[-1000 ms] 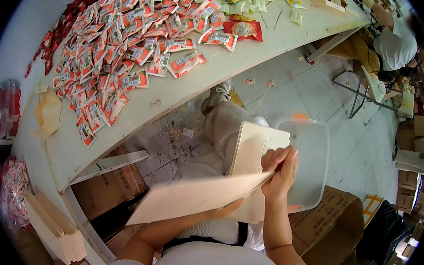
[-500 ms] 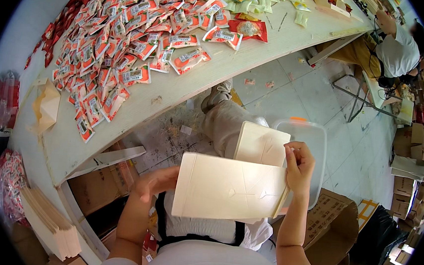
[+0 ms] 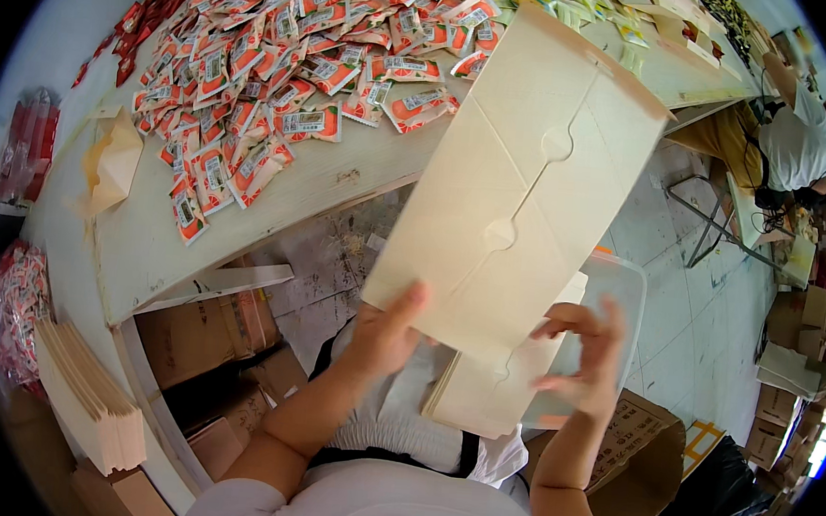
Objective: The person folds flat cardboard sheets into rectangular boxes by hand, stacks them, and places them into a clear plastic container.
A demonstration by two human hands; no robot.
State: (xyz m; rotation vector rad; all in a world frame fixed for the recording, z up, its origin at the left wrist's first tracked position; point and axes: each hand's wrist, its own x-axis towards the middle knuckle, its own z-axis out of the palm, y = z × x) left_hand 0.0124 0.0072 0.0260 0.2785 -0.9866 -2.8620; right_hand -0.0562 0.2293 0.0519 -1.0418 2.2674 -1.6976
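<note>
Cream carton blank (image 3: 525,184) was pinched at its lower edge by left hand (image 3: 383,328), raised flat above the table (image 3: 142,246); right hand (image 3: 585,354) fingers spread beside it, steadying.

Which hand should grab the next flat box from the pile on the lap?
Probably the right hand: it hovers open just above the stack of flat boxes, while the left hand is busy gripping the raised flat box.

Lighting I see: bright, even daylight, soft shadow under the table (image 3: 240,235). Slight motion blur on my right hand (image 3: 588,354). Strong fisheye bending toward the rim; black corners; bluish glare lower right.
</note>
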